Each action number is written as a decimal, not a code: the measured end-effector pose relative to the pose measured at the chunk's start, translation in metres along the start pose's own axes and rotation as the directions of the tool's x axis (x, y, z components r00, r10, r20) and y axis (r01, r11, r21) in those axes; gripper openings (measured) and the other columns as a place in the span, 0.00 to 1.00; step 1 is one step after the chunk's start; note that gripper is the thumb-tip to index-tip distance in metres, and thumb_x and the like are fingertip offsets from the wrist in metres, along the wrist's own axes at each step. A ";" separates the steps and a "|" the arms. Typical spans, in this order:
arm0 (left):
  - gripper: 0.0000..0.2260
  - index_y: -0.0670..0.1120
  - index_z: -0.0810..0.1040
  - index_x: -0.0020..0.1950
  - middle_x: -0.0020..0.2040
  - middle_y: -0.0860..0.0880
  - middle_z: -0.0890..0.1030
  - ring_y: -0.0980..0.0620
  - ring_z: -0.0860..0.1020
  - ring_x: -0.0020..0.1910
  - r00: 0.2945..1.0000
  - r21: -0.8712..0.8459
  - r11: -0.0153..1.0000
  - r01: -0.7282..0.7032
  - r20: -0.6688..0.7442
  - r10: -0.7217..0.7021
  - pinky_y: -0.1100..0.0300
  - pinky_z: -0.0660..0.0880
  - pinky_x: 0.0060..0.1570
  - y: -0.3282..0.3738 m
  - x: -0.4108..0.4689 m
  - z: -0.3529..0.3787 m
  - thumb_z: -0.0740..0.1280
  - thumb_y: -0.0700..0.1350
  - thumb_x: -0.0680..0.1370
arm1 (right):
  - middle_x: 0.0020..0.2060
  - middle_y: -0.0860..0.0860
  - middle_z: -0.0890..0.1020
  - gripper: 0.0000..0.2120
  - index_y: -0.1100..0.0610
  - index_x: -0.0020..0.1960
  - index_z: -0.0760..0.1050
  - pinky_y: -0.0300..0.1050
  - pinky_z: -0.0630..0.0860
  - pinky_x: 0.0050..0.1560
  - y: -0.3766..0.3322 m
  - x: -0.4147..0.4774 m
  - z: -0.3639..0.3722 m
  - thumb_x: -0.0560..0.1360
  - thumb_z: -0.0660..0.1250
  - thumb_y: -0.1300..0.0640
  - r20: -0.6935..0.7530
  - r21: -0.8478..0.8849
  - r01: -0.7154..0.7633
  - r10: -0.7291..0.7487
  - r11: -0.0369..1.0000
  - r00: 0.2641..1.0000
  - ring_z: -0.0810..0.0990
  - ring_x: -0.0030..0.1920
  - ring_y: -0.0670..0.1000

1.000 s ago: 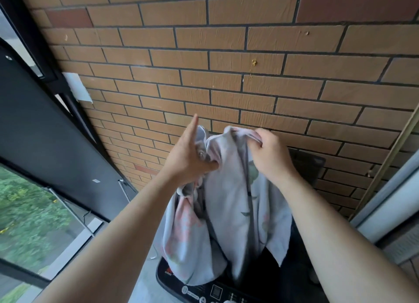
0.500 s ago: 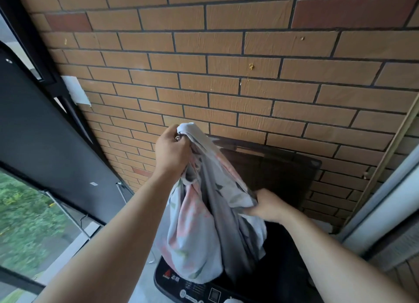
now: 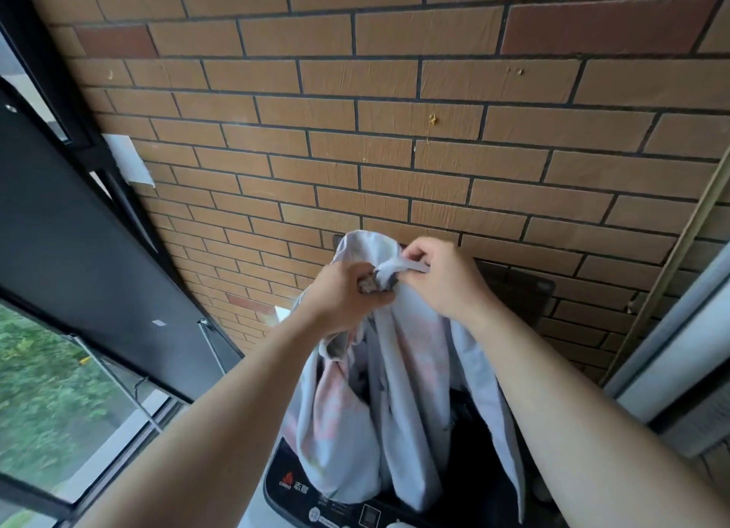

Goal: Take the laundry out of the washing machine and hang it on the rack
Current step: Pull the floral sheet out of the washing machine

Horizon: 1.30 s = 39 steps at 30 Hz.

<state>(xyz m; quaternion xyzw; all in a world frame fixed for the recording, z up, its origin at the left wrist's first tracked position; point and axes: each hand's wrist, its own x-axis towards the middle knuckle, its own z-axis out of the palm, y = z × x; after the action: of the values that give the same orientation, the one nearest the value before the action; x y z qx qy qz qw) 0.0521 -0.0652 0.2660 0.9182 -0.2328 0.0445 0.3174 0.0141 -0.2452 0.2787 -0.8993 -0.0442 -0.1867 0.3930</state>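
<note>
Curled tight on both sides: left hand [image 3: 347,294] fisted round a gathered wad of the pale floral laundry [image 3: 395,409], right hand [image 3: 442,278] pinching a twisted fold just beside it. Hangs in long limp folds from there down into the open washing machine [image 3: 292,484], in front of the brick wall [image 3: 395,152]. Looks soft, damp, probably heavy and clingy; best taken along a hem or corner, then spread apart before hanging

"CHIGO" flame logo, "志高" beside it; on washing machine [image 3: 281,503]
</note>
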 end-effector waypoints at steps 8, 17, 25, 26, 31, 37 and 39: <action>0.09 0.45 0.80 0.40 0.32 0.49 0.79 0.56 0.75 0.33 0.925 -0.193 0.975 0.112 -0.338 -0.173 0.64 0.68 0.30 -0.019 0.001 -0.005 0.71 0.50 0.75 | 0.37 0.51 0.80 0.14 0.55 0.37 0.74 0.41 0.72 0.37 0.105 -0.081 0.053 0.71 0.72 0.47 0.354 -0.372 -0.431 0.555 0.822 0.753 0.83 0.43 0.55; 0.11 0.49 0.76 0.38 0.29 0.56 0.76 0.66 0.74 0.30 0.886 -0.280 0.945 0.170 -0.375 -0.271 0.72 0.67 0.28 -0.026 0.003 0.002 0.76 0.51 0.69 | 0.56 0.62 0.79 0.14 0.62 0.63 0.70 0.47 0.72 0.45 0.096 -0.053 0.027 0.83 0.56 0.55 -0.081 0.061 -0.716 0.718 0.696 0.691 0.78 0.54 0.62; 0.11 0.44 0.73 0.53 0.46 0.49 0.81 0.48 0.80 0.43 0.861 -0.286 0.865 0.412 -0.190 -0.472 0.59 0.69 0.34 -0.029 0.002 0.009 0.66 0.48 0.74 | 0.49 0.51 0.81 0.13 0.47 0.62 0.71 0.43 0.70 0.34 0.005 -0.013 -0.033 0.79 0.62 0.55 0.139 -0.014 -0.382 0.380 0.924 0.914 0.76 0.38 0.48; 0.12 0.42 0.73 0.56 0.47 0.47 0.80 0.47 0.79 0.43 0.878 -0.146 0.887 0.438 -0.143 -0.457 0.58 0.69 0.35 -0.031 0.001 0.010 0.63 0.47 0.77 | 0.55 0.51 0.80 0.17 0.46 0.66 0.71 0.43 0.71 0.35 0.008 -0.019 -0.031 0.80 0.60 0.58 0.206 -0.066 -0.371 0.376 0.926 0.903 0.77 0.41 0.48; 0.12 0.45 0.74 0.61 0.36 0.49 0.66 0.51 0.70 0.33 0.924 0.304 0.877 0.373 -0.037 -0.381 0.59 0.64 0.27 -0.046 -0.023 0.011 0.56 0.42 0.80 | 0.54 0.58 0.82 0.32 0.40 0.70 0.72 0.43 0.71 0.31 0.016 -0.040 -0.022 0.76 0.55 0.70 0.469 0.079 -0.457 0.372 0.886 0.801 0.75 0.36 0.53; 0.29 0.45 0.71 0.41 0.35 0.46 0.78 0.49 0.79 0.30 0.721 0.010 0.726 0.688 0.104 -0.685 0.61 0.72 0.26 -0.032 -0.043 0.002 0.70 0.72 0.66 | 0.48 0.54 0.80 0.34 0.47 0.67 0.77 0.39 0.70 0.24 0.025 -0.056 -0.010 0.70 0.54 0.74 0.490 0.057 -0.408 0.331 0.911 0.807 0.73 0.26 0.48; 0.29 0.42 0.74 0.51 0.46 0.41 0.82 0.44 0.83 0.42 0.675 -0.229 0.635 0.737 0.279 -0.683 0.51 0.82 0.40 -0.026 -0.050 -0.004 0.80 0.59 0.64 | 0.60 0.49 0.78 0.36 0.43 0.71 0.71 0.35 0.70 0.24 0.028 -0.059 -0.005 0.70 0.58 0.73 0.439 0.013 -0.342 0.302 0.940 0.846 0.75 0.31 0.46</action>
<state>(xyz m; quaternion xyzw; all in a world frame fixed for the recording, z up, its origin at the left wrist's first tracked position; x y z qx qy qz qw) 0.0203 -0.0250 0.2428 0.8703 0.1186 -0.1996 0.4344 -0.0357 -0.2641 0.2411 -0.8939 0.0134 0.0874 0.4394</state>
